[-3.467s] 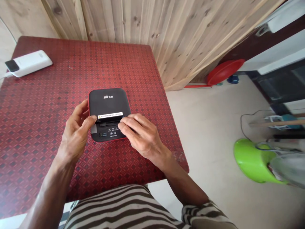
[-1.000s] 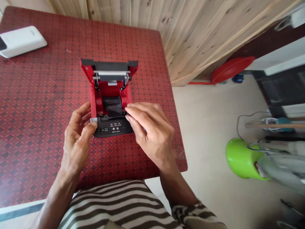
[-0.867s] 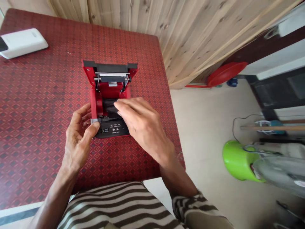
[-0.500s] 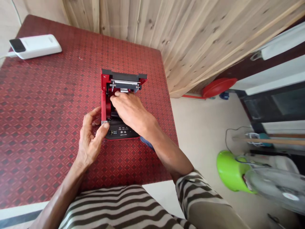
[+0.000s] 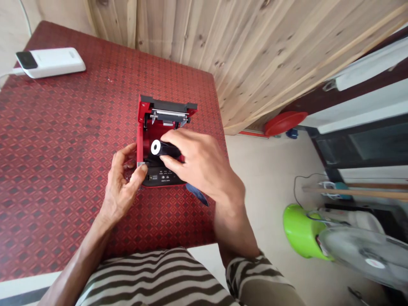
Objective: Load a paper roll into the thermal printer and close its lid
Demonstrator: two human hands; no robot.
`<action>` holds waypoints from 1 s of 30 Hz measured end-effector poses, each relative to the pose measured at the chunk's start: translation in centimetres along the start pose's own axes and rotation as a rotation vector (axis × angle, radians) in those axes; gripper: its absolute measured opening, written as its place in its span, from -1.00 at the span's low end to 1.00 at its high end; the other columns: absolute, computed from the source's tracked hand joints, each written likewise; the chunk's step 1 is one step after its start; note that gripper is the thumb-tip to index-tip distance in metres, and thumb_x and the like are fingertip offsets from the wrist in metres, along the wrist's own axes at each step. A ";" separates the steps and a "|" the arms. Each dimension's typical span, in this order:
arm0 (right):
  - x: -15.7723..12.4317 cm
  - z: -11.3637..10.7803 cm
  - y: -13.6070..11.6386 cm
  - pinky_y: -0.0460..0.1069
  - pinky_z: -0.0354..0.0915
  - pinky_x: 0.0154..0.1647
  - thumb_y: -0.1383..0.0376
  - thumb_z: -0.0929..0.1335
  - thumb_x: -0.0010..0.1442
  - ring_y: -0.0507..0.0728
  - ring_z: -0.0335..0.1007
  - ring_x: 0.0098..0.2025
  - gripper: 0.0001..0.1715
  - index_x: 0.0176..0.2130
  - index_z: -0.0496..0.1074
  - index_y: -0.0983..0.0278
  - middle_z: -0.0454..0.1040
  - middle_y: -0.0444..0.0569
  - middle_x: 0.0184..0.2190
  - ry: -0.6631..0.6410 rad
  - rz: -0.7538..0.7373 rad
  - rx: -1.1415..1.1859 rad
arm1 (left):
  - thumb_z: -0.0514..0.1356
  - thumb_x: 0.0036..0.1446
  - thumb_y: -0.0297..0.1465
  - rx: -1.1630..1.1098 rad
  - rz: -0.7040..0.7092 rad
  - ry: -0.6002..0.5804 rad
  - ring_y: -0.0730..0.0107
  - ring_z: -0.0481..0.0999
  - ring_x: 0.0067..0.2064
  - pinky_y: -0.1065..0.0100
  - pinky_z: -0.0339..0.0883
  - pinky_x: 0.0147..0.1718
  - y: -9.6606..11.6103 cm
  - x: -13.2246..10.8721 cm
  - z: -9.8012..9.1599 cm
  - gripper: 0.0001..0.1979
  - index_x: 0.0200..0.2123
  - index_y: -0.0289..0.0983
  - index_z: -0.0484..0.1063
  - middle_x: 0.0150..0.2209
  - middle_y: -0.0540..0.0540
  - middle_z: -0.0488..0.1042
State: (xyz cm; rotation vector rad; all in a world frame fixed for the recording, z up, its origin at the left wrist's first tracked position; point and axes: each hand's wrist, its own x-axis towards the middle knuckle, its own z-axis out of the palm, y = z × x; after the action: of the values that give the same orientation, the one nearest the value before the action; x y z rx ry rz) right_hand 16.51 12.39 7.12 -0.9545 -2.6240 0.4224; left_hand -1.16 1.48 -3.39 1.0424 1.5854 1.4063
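Observation:
A small red and black device with its lid raised, like a portable printer [image 5: 162, 179], stands on the patterned table. Gripping its near left corner, my left hand [image 5: 123, 182] has the thumb on the front edge and the fingers behind the red side wall. My right hand [image 5: 204, 163] pinches a short dark roll [image 5: 165, 148] with a white, holed end, between thumb and fingers, over the device's inner bay. The roll's right end is hidden by my hand. On the raised lid [image 5: 168, 104] a roller bar shows.
A white power bank [image 5: 59, 63] with a cable lies at the table's far left. Something dark blue [image 5: 196, 194] shows beside the device, under my right wrist. A wooden panel wall [image 5: 178, 34] borders the table's far side. A green bucket [image 5: 301, 231] and a fan [image 5: 366, 255] stand at right.
My right hand has come back from deep inside the device toward the right and turned. The dark roll's white end now shows in its grip. My left hand keeps its hold.

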 end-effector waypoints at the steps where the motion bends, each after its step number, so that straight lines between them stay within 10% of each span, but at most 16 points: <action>1: -0.8 -0.8 0.6 0.08 0.54 0.00 0.40 0.51 0.35 0.18 0.66 -0.06 -0.77 -0.01 0.58 0.20 0.71 -0.05 -0.08 0.077 -0.001 0.077 | 0.36 0.30 -0.01 -0.006 0.004 0.001 0.01 0.62 0.17 0.03 0.51 0.15 0.1 0.0 0.0 -0.38 0.31 -0.17 0.48 0.20 -0.26 0.59; 5: -2.9 -1.4 5.7 0.13 0.54 0.05 0.20 0.58 0.30 0.17 0.63 -0.04 -0.71 0.00 0.57 0.14 0.70 -0.12 -0.08 0.401 0.150 0.278 | 0.40 0.28 0.01 -0.027 -0.017 0.018 0.04 0.65 0.13 0.14 0.55 0.04 0.1 0.1 -0.1 -0.36 0.29 -0.19 0.49 0.17 -0.25 0.63; 11: -2.8 5.2 13.1 0.07 0.54 -0.04 -0.04 0.54 0.29 0.13 0.64 -0.11 -0.50 0.08 0.54 0.16 0.72 -0.06 -0.06 0.506 0.340 0.606 | 0.40 0.24 0.04 0.031 0.007 0.041 0.06 0.66 0.08 0.16 0.57 -0.01 0.2 0.4 -0.1 -0.34 0.27 -0.20 0.53 0.11 -0.21 0.67; 19: -2.1 10.0 11.9 0.08 0.57 0.10 0.17 0.53 0.31 0.14 0.70 -0.01 -0.73 -0.02 0.56 0.17 0.74 -0.07 -0.04 0.322 0.470 0.620 | 0.38 0.26 -0.04 0.077 0.109 0.063 0.09 0.64 0.06 0.16 0.53 0.02 -0.4 0.7 -0.3 -0.44 0.24 -0.16 0.59 0.08 -0.14 0.69; 25: -4.6 8.9 12.6 0.00 0.57 0.09 0.22 0.53 0.36 0.10 0.70 0.09 -0.49 0.25 0.52 0.22 0.73 0.00 0.12 0.339 0.470 0.514 | 0.39 0.30 -0.08 0.062 0.127 0.056 0.12 0.63 0.08 0.19 0.51 0.04 -0.8 0.6 -0.5 -0.43 0.30 -0.16 0.58 0.11 -0.14 0.68; 30: -10.2 6.2 11.4 0.11 0.57 0.08 0.44 0.47 0.31 0.12 0.69 -0.03 -0.68 0.05 0.65 0.26 0.75 0.05 0.01 0.181 0.422 0.514 | 0.38 0.30 -0.07 0.066 0.112 0.053 0.10 0.63 0.10 0.18 0.52 0.04 -1.0 0.6 -0.4 -0.41 0.31 -0.16 0.57 0.13 -0.15 0.67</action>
State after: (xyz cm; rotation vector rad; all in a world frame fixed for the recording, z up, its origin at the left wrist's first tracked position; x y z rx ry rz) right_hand 27.91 13.00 -4.70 -1.2771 -1.9887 0.9985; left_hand -1.87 1.79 -4.37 1.1572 1.6429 1.4759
